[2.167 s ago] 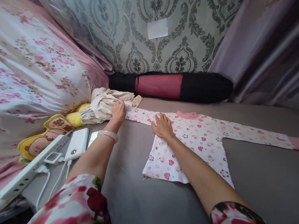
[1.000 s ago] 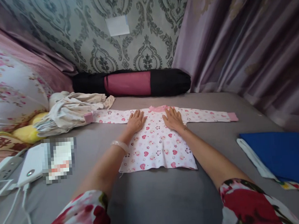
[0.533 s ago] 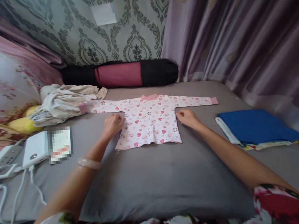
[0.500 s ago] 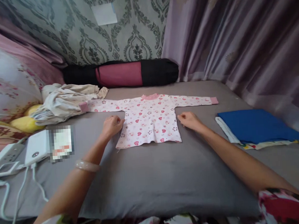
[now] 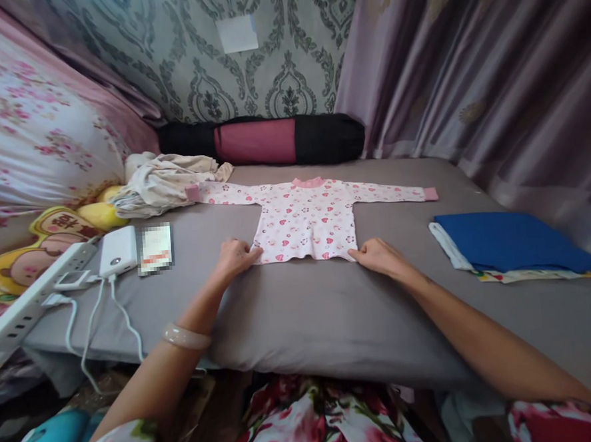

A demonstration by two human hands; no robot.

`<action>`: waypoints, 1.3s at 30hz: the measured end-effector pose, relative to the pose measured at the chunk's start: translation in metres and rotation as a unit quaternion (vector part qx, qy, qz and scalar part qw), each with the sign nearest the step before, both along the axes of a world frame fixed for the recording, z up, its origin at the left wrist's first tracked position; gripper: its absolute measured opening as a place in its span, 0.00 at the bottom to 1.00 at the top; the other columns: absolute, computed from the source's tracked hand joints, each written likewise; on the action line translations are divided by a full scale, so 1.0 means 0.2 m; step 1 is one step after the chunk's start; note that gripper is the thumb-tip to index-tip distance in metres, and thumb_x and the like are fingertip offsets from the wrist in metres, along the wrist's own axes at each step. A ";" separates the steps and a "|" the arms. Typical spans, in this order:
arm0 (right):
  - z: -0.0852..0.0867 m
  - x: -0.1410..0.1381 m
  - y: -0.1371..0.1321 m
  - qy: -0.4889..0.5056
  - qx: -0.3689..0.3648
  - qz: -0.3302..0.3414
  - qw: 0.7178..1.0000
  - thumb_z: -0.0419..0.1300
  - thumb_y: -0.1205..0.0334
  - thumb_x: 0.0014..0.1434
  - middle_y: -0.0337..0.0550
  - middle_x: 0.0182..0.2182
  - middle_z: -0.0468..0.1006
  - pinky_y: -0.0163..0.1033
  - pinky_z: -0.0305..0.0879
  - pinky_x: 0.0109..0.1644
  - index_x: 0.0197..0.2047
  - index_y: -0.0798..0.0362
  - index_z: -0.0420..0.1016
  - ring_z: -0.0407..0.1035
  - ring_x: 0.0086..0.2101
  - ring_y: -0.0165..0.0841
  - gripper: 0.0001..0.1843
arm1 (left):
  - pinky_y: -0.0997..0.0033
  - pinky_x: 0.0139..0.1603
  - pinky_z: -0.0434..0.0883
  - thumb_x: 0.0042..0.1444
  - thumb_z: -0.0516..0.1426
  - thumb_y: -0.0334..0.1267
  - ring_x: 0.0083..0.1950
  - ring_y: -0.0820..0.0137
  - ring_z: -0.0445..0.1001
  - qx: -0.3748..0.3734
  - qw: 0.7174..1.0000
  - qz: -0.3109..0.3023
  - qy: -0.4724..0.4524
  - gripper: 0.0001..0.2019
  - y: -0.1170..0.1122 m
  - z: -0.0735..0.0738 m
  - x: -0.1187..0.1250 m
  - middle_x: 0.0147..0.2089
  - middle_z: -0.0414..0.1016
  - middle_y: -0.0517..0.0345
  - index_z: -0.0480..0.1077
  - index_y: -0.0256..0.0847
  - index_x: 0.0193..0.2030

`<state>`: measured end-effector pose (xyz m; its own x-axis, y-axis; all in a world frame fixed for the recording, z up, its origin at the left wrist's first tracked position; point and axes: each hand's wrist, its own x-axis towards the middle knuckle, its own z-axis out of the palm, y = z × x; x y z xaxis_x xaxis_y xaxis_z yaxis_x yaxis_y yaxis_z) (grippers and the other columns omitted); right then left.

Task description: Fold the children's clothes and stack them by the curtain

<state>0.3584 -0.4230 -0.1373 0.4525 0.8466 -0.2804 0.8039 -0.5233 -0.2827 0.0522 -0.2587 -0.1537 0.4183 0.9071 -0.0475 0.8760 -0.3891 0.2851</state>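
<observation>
A small white long-sleeved shirt point(image 5: 308, 223) with pink hearts, a pink collar and pink cuffs lies flat on the grey bed sheet point(image 5: 331, 312), sleeves spread to both sides. My left hand point(image 5: 235, 258) pinches its lower left hem corner between thumb and fingers. At the opposite hem corner, my right hand point(image 5: 375, 256) is closed on the fabric in the same way. The left cuff touches a crumpled heap of beige cloth point(image 5: 165, 182).
Folded blue cloth point(image 5: 512, 241) lies on lighter cloth at the right. A power strip point(image 5: 44, 290), a white power bank point(image 5: 118, 250) with cables and a blurred packet point(image 5: 156, 248) are at the left. A black and maroon bolster-shaped bag point(image 5: 255, 142) lines the wall.
Both hands have moved from beside the shirt's sides down to its hem corners and taken hold of them. The view has shifted to the left and downward.
</observation>
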 end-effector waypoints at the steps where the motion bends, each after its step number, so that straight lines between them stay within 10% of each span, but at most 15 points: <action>1: -0.01 0.01 0.00 0.012 0.005 0.007 1.000 0.55 0.45 0.56 0.38 0.14 0.62 0.34 0.47 0.23 0.14 0.50 0.63 0.61 0.19 0.29 0.25 | 0.64 0.41 0.63 0.52 0.53 0.52 0.42 0.56 0.71 0.000 1.000 -0.005 0.001 0.19 0.00 0.01 0.00 0.24 0.70 0.50 0.66 0.42 0.17; 12: -0.01 0.12 -0.02 0.040 -0.042 -0.034 0.998 0.54 0.45 0.58 0.34 0.11 0.60 0.32 0.47 0.22 0.18 0.51 0.64 0.56 0.15 0.26 0.24 | 0.72 0.31 0.58 0.52 0.51 0.55 0.32 0.65 0.69 -0.073 0.997 -0.010 0.037 0.21 0.03 0.09 -0.09 0.21 0.65 0.57 0.65 0.41 0.19; 17: 0.04 0.09 -0.03 -0.029 -0.043 0.024 0.998 0.54 0.47 0.60 0.41 0.19 0.70 0.34 0.55 0.27 0.23 0.52 0.69 0.68 0.24 0.33 0.21 | 0.68 0.40 0.65 0.51 0.56 0.54 0.42 0.59 0.71 -0.050 0.998 -0.008 0.044 0.19 0.08 0.07 -0.08 0.35 0.74 0.51 0.72 0.38 0.34; 22: 0.02 -0.08 0.07 -0.159 0.101 0.101 0.977 0.45 0.62 0.66 0.57 0.48 0.74 0.41 0.62 0.48 0.45 0.57 0.73 0.69 0.47 0.41 0.17 | 0.60 0.55 0.65 0.61 0.51 0.45 0.54 0.57 0.69 0.095 0.990 -0.104 -0.015 0.17 0.03 0.02 0.22 0.52 0.72 0.43 0.69 0.36 0.50; 27: -0.12 -0.26 0.27 -0.113 0.146 0.190 0.964 0.41 0.61 0.68 0.59 0.66 0.56 0.47 0.44 0.67 0.64 0.64 0.60 0.49 0.65 0.43 0.26 | 0.58 0.63 0.61 0.63 0.44 0.30 0.62 0.61 0.64 0.094 0.956 -0.277 -0.037 0.17 -0.03 -0.10 0.60 0.59 0.68 0.42 0.64 0.36 0.56; 39: -0.18 -0.10 0.56 -0.083 0.127 0.092 0.984 0.39 0.51 0.69 0.56 0.70 0.46 0.54 0.31 0.68 0.70 0.60 0.50 0.37 0.68 0.44 0.32 | 0.52 0.69 0.51 0.68 0.39 0.46 0.71 0.58 0.52 0.102 0.978 -0.182 0.003 0.24 0.24 -0.15 0.74 0.70 0.54 0.42 0.57 0.36 0.65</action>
<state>0.3380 -0.3108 -0.1727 0.3075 0.9514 0.0154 0.9241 -0.2947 -0.2433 0.2011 -0.2104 -0.1834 0.7160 0.6884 0.1157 0.6696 -0.7242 0.1648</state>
